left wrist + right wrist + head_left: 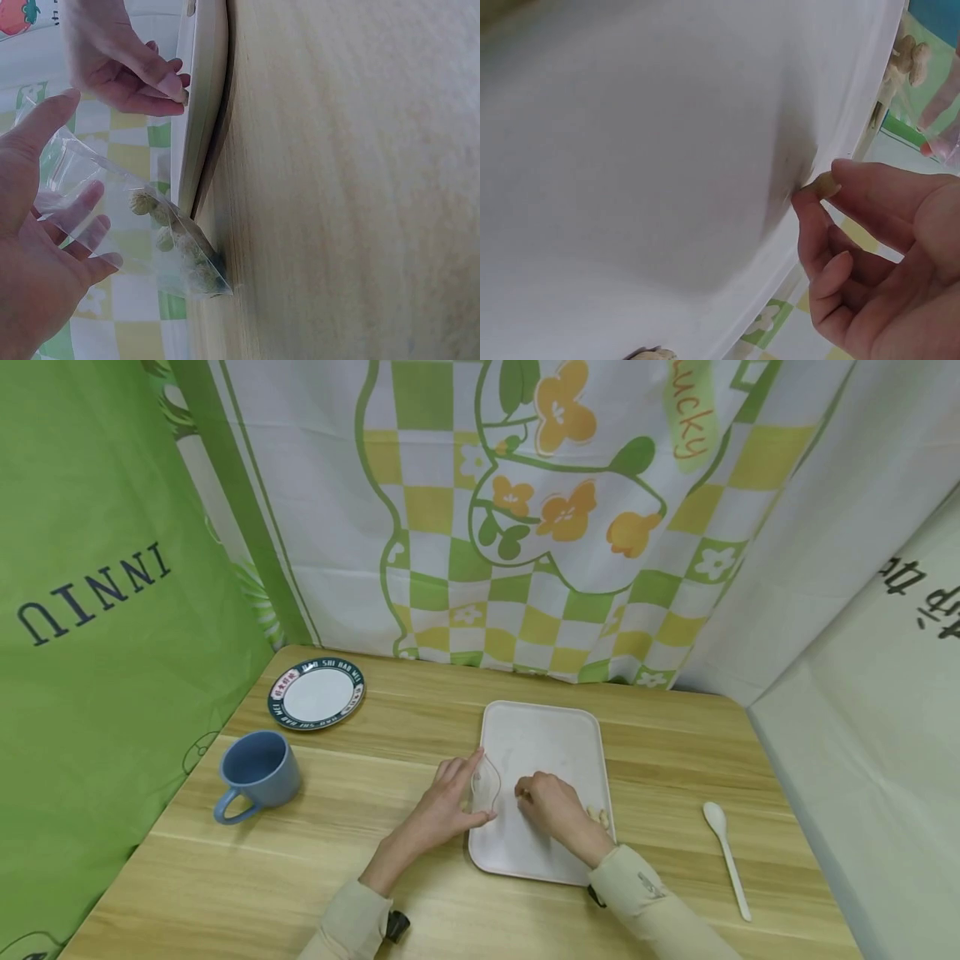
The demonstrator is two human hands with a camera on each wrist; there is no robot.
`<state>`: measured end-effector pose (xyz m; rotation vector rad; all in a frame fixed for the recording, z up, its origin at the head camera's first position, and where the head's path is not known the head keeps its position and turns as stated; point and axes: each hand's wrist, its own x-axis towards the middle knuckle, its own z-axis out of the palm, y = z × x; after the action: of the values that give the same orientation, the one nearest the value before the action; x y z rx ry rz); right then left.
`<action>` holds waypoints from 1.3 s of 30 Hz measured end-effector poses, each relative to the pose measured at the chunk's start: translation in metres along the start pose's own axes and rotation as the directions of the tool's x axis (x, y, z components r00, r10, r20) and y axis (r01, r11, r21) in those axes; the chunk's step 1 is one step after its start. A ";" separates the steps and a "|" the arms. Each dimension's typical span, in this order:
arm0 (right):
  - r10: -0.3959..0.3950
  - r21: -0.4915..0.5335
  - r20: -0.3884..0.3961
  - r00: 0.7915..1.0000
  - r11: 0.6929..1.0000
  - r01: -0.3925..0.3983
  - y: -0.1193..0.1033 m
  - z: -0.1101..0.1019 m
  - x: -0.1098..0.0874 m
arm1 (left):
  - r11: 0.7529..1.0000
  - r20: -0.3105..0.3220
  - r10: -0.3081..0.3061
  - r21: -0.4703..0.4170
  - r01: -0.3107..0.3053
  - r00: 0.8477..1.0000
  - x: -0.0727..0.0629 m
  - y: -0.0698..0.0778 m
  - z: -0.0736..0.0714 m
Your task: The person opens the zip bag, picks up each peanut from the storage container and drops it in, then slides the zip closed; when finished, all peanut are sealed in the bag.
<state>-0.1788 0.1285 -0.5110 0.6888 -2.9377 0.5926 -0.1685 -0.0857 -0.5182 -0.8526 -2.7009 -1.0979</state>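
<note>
My left hand (444,803) is at the left edge of a white tray (543,735), thumb and fingers spread at the mouth of a clear plastic bag (486,787). In the left wrist view, several peanuts (142,202) lie at the low end of that bag, beside the tray. Over the tray, my right hand (557,810) pinches a small tan peanut (826,185) between thumb and index finger. The remaining fingers of that hand are curled in. A few more peanuts (597,816) rest on the tray near its right edge, partly hidden behind the right wrist.
A blue mug (261,770) stands at the left of the wooden table (405,727), with a dark-rimmed plate (318,695) behind it. To the right of the tray lies a white spoon (726,852). Printed curtains (525,610) hang along the table's back edge.
</note>
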 end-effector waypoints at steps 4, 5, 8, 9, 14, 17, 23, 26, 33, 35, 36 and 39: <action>-0.014 0.023 -0.015 1.000 1.000 0.015 0.000 -0.001 -0.002 | 1.000 -0.006 0.010 0.004 -0.010 1.000 0.000 -0.001 0.000; -0.018 0.026 -0.023 1.000 0.999 0.019 0.000 -0.001 -0.003 | 1.000 -0.006 0.010 0.005 -0.010 1.000 0.000 -0.001 0.000; -0.011 0.031 -0.044 0.999 0.999 0.012 0.000 0.000 -0.005 | 1.000 -0.004 0.007 0.009 -0.007 1.000 0.000 -0.001 0.000; -0.007 0.027 -0.055 0.998 1.000 0.008 0.000 0.000 -0.005 | 1.000 -0.002 0.004 0.009 -0.004 1.000 0.000 -0.001 0.000; 0.024 0.030 -0.112 0.993 0.999 -0.021 -0.002 -0.005 -0.005 | 1.000 -0.001 0.002 0.005 -0.002 1.000 0.000 0.000 0.000; 0.031 0.058 -0.150 0.988 0.998 -0.023 -0.003 -0.008 -0.004 | 1.000 -0.008 0.009 0.005 -0.009 1.000 0.000 0.001 0.000; -0.007 0.145 -0.241 0.970 0.988 0.043 -0.004 -0.013 -0.004 | 1.000 0.006 0.001 -0.002 -0.001 1.000 0.001 0.002 0.000; -0.031 0.149 -0.293 0.956 0.986 0.078 -0.003 -0.014 -0.004 | 1.000 0.010 -0.002 0.000 0.002 1.000 0.001 0.001 0.000; -0.087 0.136 -0.384 0.919 0.979 0.149 -0.004 -0.020 -0.005 | 1.000 0.007 0.002 0.006 -0.003 1.000 0.002 0.001 0.000; -0.101 0.142 -0.396 0.913 0.975 0.169 -0.005 -0.023 -0.005 | 1.000 0.009 0.002 0.008 -0.002 1.000 0.002 0.002 0.000; -0.108 0.143 -0.403 0.909 0.973 0.179 -0.006 -0.025 -0.005 | 1.000 0.007 0.004 0.009 -0.004 1.000 0.002 0.002 0.000; -0.126 0.153 -0.423 0.897 0.966 0.208 -0.007 -0.028 -0.005 | 1.000 -0.005 0.019 0.020 -0.018 1.000 0.002 0.002 0.000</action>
<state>-0.1720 0.1355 -0.4829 0.7225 -2.4249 0.8923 -0.1691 -0.0839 -0.5162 -0.8688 -2.6897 -1.0662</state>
